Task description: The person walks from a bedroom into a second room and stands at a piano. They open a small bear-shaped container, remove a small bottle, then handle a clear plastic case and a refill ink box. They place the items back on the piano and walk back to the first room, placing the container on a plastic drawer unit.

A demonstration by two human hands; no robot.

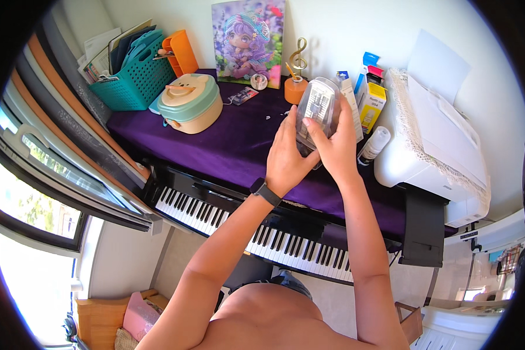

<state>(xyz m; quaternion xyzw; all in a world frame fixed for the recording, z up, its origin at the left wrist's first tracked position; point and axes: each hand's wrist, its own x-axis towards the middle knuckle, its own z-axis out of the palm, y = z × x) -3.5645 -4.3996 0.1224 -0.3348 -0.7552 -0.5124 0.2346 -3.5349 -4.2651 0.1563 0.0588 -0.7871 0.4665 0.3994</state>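
Observation:
Both hands are around a mechanical metronome with a clear cover [318, 109], raised over the purple cloth [245, 144] on the piano top. My left hand [288, 155], with a black watch on its wrist, grips the metronome's left side and lower end. On its right side is my right hand [339, 144], whose thumb lies across the front. The metronome's scale faces up towards me. Behind it stands an orange pencil holder [294, 89] with a gold treble clef. Boxes of refill ink [372, 105] and a white bottle [375, 144] are to its right.
A white printer with a lace cover [428, 135] fills the right end. At the left are a teal basket [131, 85], an orange organizer [181, 52] and a round lidded container [190, 103]. A picture [249, 43] leans on the wall. Piano keys [284, 247] lie below my forearms.

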